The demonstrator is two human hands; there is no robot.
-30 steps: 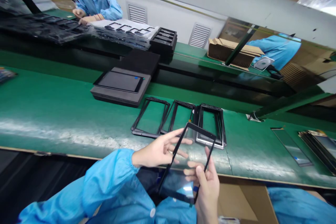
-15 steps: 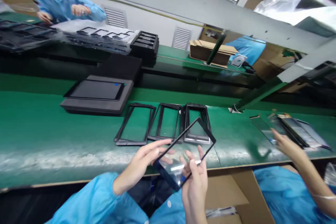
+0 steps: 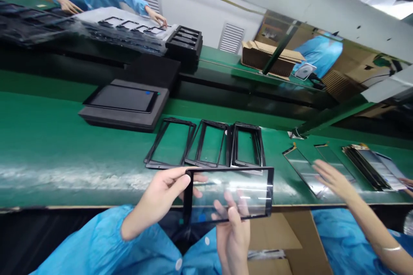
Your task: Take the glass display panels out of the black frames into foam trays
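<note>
Head view, left hand (image 3: 158, 200), right hand (image 3: 232, 236), each grip half open, holding a black-framed glass panel (image 3: 229, 195) (thin, glossy)

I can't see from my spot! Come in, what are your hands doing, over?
Left hand, right hand: both gripping black-framed glass panel. Co-worker's hand out to the right, apart from it. Over.

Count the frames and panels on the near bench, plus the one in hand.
Black open frames: 3
Loose glass panels: 2
Dark panel on gray foam block: 1
Glass panel in left hand and right hand: 1
Total: 7
Stack at right uncounted.
</note>
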